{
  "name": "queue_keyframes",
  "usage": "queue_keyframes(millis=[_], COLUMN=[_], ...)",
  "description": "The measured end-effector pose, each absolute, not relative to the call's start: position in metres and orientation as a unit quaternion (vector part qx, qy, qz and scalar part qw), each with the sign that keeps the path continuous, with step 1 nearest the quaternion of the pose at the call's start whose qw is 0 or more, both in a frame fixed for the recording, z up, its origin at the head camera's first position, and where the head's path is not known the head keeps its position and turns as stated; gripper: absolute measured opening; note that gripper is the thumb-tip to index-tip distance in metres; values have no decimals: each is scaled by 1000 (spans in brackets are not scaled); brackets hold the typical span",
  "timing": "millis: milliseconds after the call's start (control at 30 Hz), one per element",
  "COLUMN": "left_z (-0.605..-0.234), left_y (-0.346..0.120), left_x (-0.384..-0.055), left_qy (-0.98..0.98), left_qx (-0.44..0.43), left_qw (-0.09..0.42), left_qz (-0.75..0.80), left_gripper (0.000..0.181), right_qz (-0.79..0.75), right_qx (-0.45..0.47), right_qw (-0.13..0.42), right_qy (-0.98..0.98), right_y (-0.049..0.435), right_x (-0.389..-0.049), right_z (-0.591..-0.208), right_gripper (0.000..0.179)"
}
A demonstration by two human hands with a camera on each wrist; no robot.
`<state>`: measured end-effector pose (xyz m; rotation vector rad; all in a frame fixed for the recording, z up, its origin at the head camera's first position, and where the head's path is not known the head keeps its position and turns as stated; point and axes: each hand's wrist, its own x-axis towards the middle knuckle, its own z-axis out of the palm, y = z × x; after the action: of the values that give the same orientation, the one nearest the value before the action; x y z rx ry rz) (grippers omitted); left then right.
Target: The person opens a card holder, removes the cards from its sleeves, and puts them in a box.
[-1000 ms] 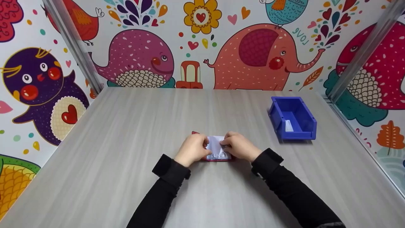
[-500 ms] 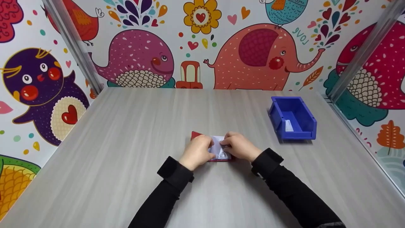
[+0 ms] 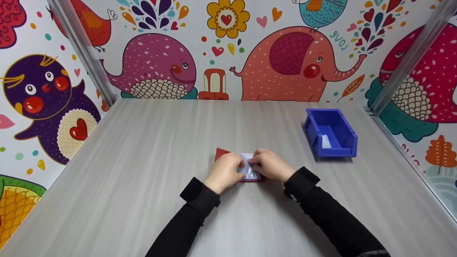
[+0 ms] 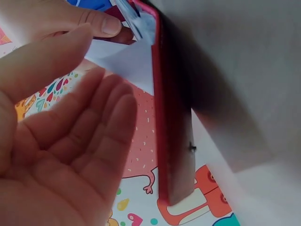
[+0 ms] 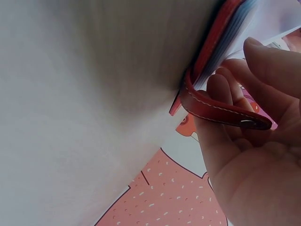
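A red card holder [image 3: 222, 152] with a stack of clear sleeves lies spread on the table between the two hands. My left hand [image 3: 225, 172] pinches a whitish clear sleeve [image 4: 129, 63] of it between thumb and fingers, bending the sleeve up. At the other side, my right hand [image 3: 270, 164] holds the sleeves with curled fingers and thumb; its exact contact is partly hidden. A red strap with a snap [image 5: 221, 113] runs from the holder's edge across the right fingers in the right wrist view. The left hand covers much of the red cover in the head view.
A blue bin [image 3: 330, 134] stands at the back right of the table [image 3: 160, 142], with a small white piece [image 3: 325, 141] inside. Printed cartoon walls [image 3: 221, 46] close off the back and both sides.
My left hand has shifted a little to the right with the sleeve, uncovering more of the red cover's left corner. The right hand stays in place.
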<state>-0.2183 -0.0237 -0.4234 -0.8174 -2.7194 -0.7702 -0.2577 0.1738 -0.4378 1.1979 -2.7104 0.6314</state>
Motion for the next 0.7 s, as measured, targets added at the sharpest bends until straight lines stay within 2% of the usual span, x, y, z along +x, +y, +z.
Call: queue_keyframes(millis=[267,700], left_z=[-425,-426], left_y=[-21,-15], left_x=[-217,-212], left_qy=[-916,-927], left_qx=[-299,-273], left_qw=[137,170], left_qz=[-230,-191], left_gripper=[10,19], right_qz=[209,216], right_qx=[398,399], right_qw=[59,69], right_qy=[-891,-889], right_y=[175,176], right_x=[-258,-257], right_z=[-438,-439], right_gripper=[19,20])
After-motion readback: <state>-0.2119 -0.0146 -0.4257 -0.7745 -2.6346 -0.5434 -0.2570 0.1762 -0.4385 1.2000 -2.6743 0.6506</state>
